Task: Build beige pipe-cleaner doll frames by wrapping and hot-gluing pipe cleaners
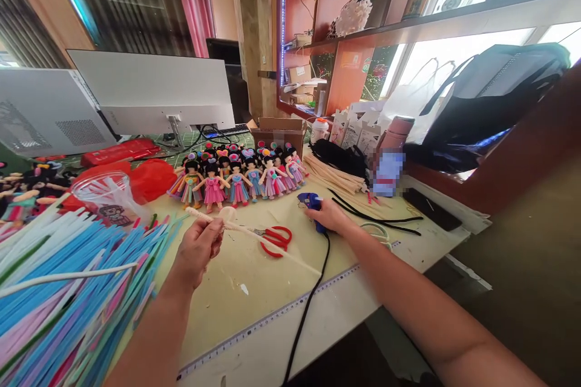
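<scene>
My left hand (198, 251) pinches a pale beige pipe cleaner (240, 228), whose long thin end slants down to the right across the table. Its thicker short end sticks out to the left of my fingers. In my right hand (332, 216) is a blue glue gun (310, 201), with a black cord (308, 308) running down over the table's front edge. Red-handled scissors (278, 230) lie between my hands, close to the pipe cleaner. Several small pipe-cleaner dolls (236, 184) in colourful dresses stand in rows behind.
Many coloured pipe cleaners (91, 281) heap up at the left. Black pipe cleaners (381, 216) and beige ones (338, 174) lie at the right, near a phone (429, 205). A printed ruler (254, 328) runs along the front. A monitor (154, 84) stands behind.
</scene>
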Demonstrator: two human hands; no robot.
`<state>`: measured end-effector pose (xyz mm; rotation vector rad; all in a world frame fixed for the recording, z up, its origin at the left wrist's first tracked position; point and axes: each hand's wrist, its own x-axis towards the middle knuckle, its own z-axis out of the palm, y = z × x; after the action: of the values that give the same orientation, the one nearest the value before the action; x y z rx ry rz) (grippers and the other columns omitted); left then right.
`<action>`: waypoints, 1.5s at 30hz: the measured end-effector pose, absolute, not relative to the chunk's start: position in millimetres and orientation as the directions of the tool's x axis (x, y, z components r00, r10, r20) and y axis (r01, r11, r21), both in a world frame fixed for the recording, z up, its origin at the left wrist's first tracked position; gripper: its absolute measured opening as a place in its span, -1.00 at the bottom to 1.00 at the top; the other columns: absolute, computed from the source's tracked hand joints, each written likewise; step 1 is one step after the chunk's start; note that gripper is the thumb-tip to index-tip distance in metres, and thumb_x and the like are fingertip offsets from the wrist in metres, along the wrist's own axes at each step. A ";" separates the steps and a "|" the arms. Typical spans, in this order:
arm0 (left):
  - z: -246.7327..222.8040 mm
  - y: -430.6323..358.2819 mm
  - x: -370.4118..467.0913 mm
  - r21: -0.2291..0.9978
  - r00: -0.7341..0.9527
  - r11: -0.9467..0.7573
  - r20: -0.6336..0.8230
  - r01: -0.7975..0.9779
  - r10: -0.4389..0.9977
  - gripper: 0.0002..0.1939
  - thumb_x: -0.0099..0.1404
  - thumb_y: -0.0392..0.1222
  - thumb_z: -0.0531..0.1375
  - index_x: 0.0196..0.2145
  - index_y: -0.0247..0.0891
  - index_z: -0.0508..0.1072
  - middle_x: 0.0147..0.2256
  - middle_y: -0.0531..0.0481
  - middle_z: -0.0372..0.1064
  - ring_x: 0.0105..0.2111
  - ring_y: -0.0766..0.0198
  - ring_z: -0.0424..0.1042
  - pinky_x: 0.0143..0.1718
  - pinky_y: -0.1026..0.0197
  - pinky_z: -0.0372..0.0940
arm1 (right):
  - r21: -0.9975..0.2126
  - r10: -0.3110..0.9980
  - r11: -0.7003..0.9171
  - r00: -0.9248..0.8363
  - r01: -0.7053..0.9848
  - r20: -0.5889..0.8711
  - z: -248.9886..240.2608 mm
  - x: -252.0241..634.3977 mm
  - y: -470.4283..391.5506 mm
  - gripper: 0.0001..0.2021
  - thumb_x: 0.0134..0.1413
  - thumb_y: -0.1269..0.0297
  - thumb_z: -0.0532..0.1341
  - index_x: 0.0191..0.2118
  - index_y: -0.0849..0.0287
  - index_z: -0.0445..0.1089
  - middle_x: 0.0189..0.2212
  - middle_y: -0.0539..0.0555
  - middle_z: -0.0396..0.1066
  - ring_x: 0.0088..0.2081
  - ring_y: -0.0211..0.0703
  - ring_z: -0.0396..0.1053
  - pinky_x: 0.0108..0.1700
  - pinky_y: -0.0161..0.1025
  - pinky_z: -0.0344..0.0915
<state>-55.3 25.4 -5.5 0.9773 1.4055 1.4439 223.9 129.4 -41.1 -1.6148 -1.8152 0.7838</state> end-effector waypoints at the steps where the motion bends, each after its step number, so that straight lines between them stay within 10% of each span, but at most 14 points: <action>1: -6.1 25.8 -56.2 0.998 -0.310 0.010 -0.031 -0.066 0.950 -0.51 -0.11 0.15 0.35 -0.49 -0.23 0.22 -0.65 0.23 0.16 -0.71 0.53 0.06 -0.72 0.42 -0.10 | -0.757 0.996 0.080 -0.090 0.648 0.028 -39.2 221.7 130.3 -0.81 -0.04 0.24 0.27 -0.55 0.16 0.30 -0.68 -0.05 0.27 -0.59 -0.28 0.24 -0.53 -0.33 0.14; 14: -32.0 32.8 -64.7 0.996 -0.245 -0.065 0.048 -0.058 0.968 -0.60 0.08 0.12 0.28 -0.44 -0.23 0.23 -0.62 0.19 0.18 -0.71 0.51 0.07 -0.70 0.39 -0.07 | -0.986 0.914 0.164 -0.381 0.027 0.142 3.2 167.4 105.8 -0.73 -0.12 0.10 0.28 -0.34 0.20 0.48 -0.42 0.09 0.47 -0.50 -0.29 0.25 -0.52 -0.33 0.18; 29: -21.4 30.5 -54.9 0.889 -0.134 0.244 -0.316 -0.387 0.939 -0.83 0.30 -0.09 0.14 -0.34 -0.20 0.24 -0.59 0.14 0.21 -0.70 0.48 0.11 -0.66 0.43 -0.02 | -0.943 0.909 0.164 -0.416 0.290 0.030 -4.8 153.0 82.5 -0.64 -0.20 -0.08 0.30 -0.54 0.18 0.44 -0.71 -0.03 0.22 -0.65 -0.33 0.09 -0.69 -0.36 0.03; 45: -22.2 30.5 -50.7 0.864 -0.105 0.369 -0.425 -0.342 0.899 -0.85 0.36 -0.12 0.06 -0.36 -0.21 0.23 -0.58 0.14 0.20 -0.71 0.47 0.09 -0.66 0.40 -0.03 | -0.858 0.889 0.289 -0.451 0.424 0.076 -14.5 151.0 81.6 -0.59 -0.04 -0.11 0.22 -0.44 0.22 0.44 -0.61 0.01 0.31 -0.59 -0.28 0.17 -0.61 -0.32 0.10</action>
<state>-50.7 30.5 -22.2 0.5836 1.2629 1.1526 151.0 81.6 -14.5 -1.1705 -2.0020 1.0808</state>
